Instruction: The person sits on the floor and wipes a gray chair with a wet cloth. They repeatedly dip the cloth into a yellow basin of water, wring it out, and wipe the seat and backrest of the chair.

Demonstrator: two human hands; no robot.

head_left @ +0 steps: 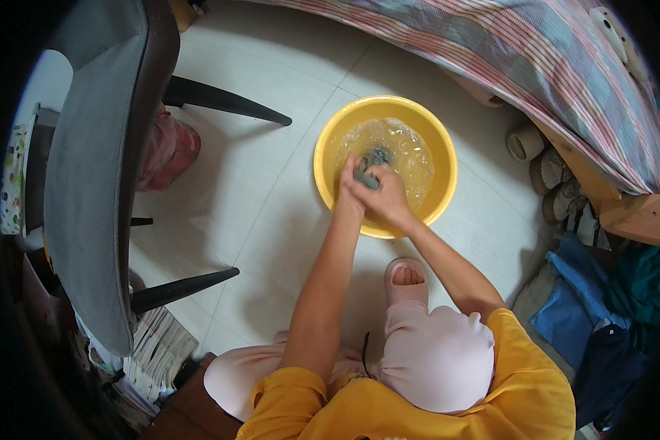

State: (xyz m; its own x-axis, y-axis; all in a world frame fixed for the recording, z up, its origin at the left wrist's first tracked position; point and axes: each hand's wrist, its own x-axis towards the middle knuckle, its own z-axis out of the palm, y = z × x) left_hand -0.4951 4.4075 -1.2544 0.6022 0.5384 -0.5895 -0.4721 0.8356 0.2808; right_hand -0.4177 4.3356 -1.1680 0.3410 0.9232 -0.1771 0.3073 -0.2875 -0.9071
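A round yellow plastic basin (323, 181) stands on the tiled floor, with bubbly water (415, 159) in it. Over the water, my left hand (350, 184) and my right hand (386, 192) press together around a bunched dark grey-green cloth (369, 179). Part of the cloth hangs into the water between my fingers. The cloth's full shape is hidden by my hands and the water, and its lower part looks blurred.
A grey chair (96, 165) with black legs is at the left, a pink bag (170, 148) beneath it. Stacked books or magazines (157, 352) lie lower left. A bed with a plaid cover (500, 49) stands upper right. Shoes (553, 170) and blue clothes (572, 302) lie at the right.
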